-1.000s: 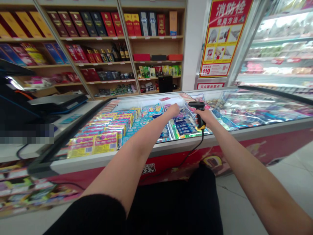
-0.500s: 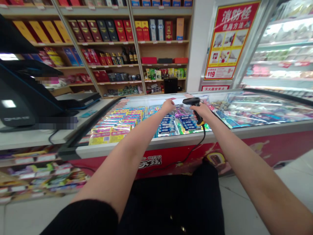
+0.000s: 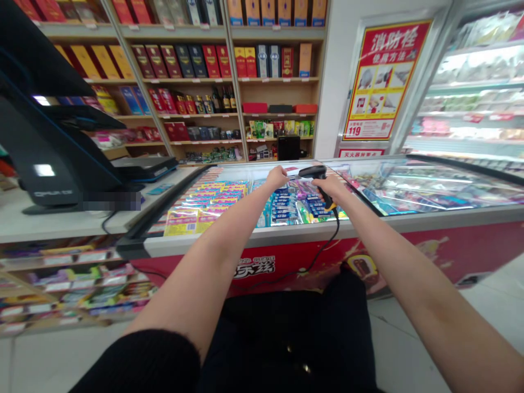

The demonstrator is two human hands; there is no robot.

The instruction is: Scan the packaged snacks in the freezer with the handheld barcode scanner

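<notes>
Both my arms reach out over a chest freezer [image 3: 286,234] with a red front. My right hand [image 3: 333,188] is wrapped round the handle of a black barcode scanner [image 3: 313,172], whose head points left and whose black cable hangs down over the freezer's front edge. My left hand [image 3: 276,177] is closed with its knuckles up, just left of the scanner's head, above the far rows of packets; what its fingers hold is hidden. Blue and white packets [image 3: 282,202] lie in rows below my hands. Yellow and pink packets [image 3: 196,210] fill the left bins.
A black till screen [image 3: 45,147] stands on the white counter [image 3: 61,224] at the left. Wooden shelves of boxes and bottles [image 3: 213,93] line the back wall. A red sign [image 3: 382,76] and a lit chiller [image 3: 470,93] stand on the right. The freezer's right half has a glass lid [image 3: 429,185].
The view has swung left and pulled back a little, showing more of the till. Both hands have drawn slightly towards the freezer's far side; the scanner stays in my right hand.
</notes>
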